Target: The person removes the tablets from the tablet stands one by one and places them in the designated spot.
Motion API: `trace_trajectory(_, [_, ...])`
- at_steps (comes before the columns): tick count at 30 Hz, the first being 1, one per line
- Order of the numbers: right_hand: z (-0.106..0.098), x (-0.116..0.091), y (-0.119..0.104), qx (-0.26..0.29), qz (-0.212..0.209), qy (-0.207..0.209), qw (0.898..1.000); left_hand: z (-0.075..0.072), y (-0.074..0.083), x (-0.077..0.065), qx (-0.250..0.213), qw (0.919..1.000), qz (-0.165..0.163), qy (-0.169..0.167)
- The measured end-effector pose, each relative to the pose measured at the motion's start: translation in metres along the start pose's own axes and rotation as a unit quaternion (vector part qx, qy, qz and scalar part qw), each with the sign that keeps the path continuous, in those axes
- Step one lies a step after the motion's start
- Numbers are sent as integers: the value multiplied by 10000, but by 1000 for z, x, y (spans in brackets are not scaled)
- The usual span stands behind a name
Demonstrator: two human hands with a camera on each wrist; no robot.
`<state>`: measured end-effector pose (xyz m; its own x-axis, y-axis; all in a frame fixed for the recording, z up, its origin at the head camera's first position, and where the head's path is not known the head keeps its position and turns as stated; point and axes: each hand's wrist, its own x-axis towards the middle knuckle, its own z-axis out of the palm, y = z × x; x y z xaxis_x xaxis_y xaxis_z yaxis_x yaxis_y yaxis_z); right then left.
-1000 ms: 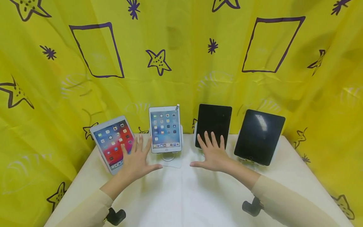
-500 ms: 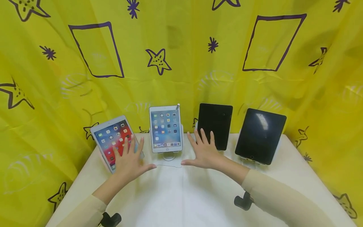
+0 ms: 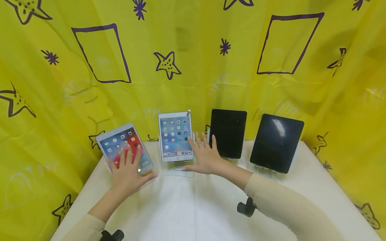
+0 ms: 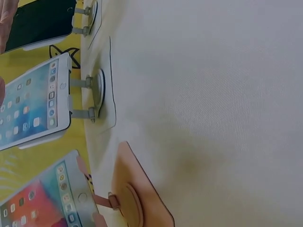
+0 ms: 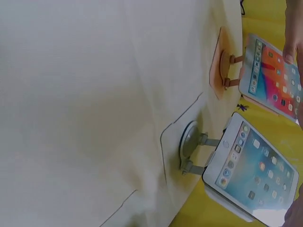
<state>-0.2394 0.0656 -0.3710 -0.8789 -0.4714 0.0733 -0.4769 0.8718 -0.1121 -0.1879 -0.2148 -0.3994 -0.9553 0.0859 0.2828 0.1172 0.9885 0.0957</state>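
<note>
My left hand (image 3: 126, 175) spreads its fingers over the lower part of the leftmost white tablet (image 3: 119, 139), whose screen glows red and blue. To its right stands a second white tablet (image 3: 175, 132) with a blue home screen. My right hand (image 3: 206, 159), fingers apart, hovers between that tablet and a black tablet (image 3: 229, 129). Its thumb points left, below the second tablet, and a fingertip overlaps that tablet's right edge in the head view. Neither hand holds anything. In the left wrist view, the leftmost tablet's pinkish stand (image 4: 130, 198) shows its round base.
Another dark tablet (image 3: 275, 144) leans on a stand at the far right. Each tablet stands near the back of the white table (image 3: 181, 207). Behind rises a yellow curtain (image 3: 196, 40) with drawn stars and frames. Black wrist mounts (image 3: 246, 207) hang below the sleeves.
Both hands have moved to the left with fingers still spread. The right hand has left the front of the black tablet; the left hand has shifted lower on the leftmost one.
</note>
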Motion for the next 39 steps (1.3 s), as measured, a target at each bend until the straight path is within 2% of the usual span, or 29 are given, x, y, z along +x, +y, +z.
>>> trace_trajectory(9, [-2, 12, -16, 97, -133, 100, 9998, -4, -10, -2, -40, 9997, -217, 56])
trace_trajectory(17, [3, 24, -31, 310, -293, 122, 9990, -9, -21, -9, -24, 9991, -414, -31])
trace_trajectory(27, [10, 40, -52, 469, -381, 122, 9981, -14, -42, -16, -280, 9967, -728, 219])
trace_trajectory(32, [12, 48, -59, 806, -328, 154, 9961, -13, -47, -20, -343, 9955, -818, 343])
trace_trajectory(35, [16, 54, -63, 918, -274, 343, 9948, -12, -48, -21, -479, 9928, -961, 532])
trace_trajectory(39, [23, 62, -69, 1110, -181, 799, 9904, -9, -50, -22, -933, 9846, -1272, 753])
